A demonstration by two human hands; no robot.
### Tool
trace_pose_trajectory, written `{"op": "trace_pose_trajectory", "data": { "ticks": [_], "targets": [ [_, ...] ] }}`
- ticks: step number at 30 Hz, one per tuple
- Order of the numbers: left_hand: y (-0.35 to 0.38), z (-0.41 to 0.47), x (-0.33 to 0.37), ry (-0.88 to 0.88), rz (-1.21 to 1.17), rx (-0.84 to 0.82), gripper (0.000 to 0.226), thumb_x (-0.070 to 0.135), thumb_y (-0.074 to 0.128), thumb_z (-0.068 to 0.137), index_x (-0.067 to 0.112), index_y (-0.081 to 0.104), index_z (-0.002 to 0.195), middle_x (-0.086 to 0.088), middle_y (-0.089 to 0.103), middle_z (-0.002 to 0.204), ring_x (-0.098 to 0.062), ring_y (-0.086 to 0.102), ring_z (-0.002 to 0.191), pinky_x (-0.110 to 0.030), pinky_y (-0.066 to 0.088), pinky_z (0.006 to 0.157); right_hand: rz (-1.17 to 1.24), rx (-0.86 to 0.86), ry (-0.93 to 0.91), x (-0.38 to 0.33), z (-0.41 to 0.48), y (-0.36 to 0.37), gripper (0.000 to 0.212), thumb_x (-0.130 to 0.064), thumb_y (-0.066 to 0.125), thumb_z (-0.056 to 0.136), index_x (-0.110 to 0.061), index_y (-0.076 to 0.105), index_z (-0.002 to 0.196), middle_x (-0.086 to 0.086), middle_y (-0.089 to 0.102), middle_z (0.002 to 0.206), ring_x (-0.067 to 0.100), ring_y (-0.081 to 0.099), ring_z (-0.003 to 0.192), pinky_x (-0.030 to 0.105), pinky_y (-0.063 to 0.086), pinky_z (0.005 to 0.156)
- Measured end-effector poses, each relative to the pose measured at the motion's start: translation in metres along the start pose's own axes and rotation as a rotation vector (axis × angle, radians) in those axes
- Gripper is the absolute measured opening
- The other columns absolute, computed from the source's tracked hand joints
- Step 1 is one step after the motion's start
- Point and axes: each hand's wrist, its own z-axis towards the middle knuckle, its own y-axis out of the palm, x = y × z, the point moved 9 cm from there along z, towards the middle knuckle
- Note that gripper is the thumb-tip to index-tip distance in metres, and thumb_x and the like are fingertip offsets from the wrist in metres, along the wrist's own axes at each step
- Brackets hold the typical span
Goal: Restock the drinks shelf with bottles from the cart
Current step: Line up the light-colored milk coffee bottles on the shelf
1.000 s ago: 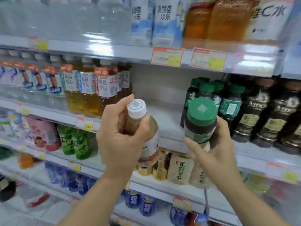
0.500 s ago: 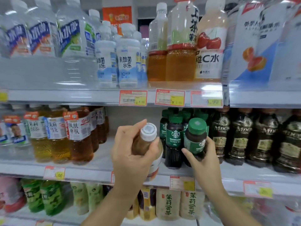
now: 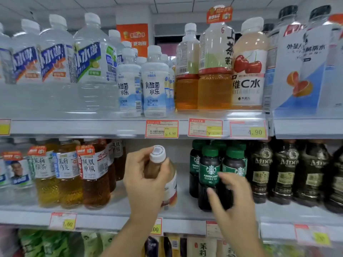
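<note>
My left hand (image 3: 146, 184) grips a brown drink bottle with a white cap (image 3: 157, 154), held upright in the gap on the middle shelf (image 3: 118, 206). Its lower part is just above or on the shelf board; I cannot tell which. To its right stand green-capped Americano coffee bottles (image 3: 210, 171) in a cluster on the same shelf. My right hand (image 3: 235, 203) is blurred, with fingers spread in front of the lower part of these bottles and nothing closed in it. The cart is out of view.
Amber tea bottles (image 3: 92, 175) stand left of the gap and dark coffee bottles (image 3: 285, 169) right of the green-capped ones. The upper shelf (image 3: 111, 127) holds water, white yoghurt drinks and juice. Price tags line the shelf edges. More drinks fill the shelf below.
The view has risen. My right hand set its green-capped bottle among the others and opened. My left hand brought the white-capped bottle lower and deeper into the shelf gap.
</note>
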Motion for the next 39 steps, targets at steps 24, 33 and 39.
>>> {"op": "trace_pose_trajectory", "data": {
  "ticks": [24,33,39],
  "targets": [
    [0.008,0.061,-0.098,-0.401,-0.084,-0.511,0.025,0.01,0.06,0.089,0.031,0.053,0.099,0.012,0.066,0.102,0.006,0.062,0.094,-0.014,0.048,0.081,0.347,-0.837,0.639,0.016,-0.019,0.191,0.082,-0.031,0.08,0.052,-0.029,0.041,0.124,-0.008,0.062,0.112,0.011,0.063,0.102,0.038,0.051,0.094],
    [-0.026,0.047,-0.097,-0.289,0.104,-0.613,0.033,0.013,0.055,0.093,0.036,0.05,0.116,0.019,0.058,0.114,0.014,0.053,0.104,-0.008,0.043,0.09,0.245,-0.828,0.567,0.004,-0.012,0.209,0.051,-0.004,0.076,0.069,-0.022,0.048,0.108,-0.01,0.065,0.095,-0.002,0.062,0.085,0.006,0.046,0.068],
    [-0.117,0.027,-0.071,0.498,0.782,-0.261,0.02,0.013,0.054,0.086,0.021,0.061,0.103,0.002,0.059,0.109,-0.016,0.053,0.098,-0.024,0.031,0.092,0.028,-0.676,0.567,0.043,0.018,0.246,0.046,-0.009,0.075,0.07,-0.006,0.052,0.109,0.002,0.064,0.094,0.017,0.062,0.09,0.021,0.041,0.067]
  ]
}}
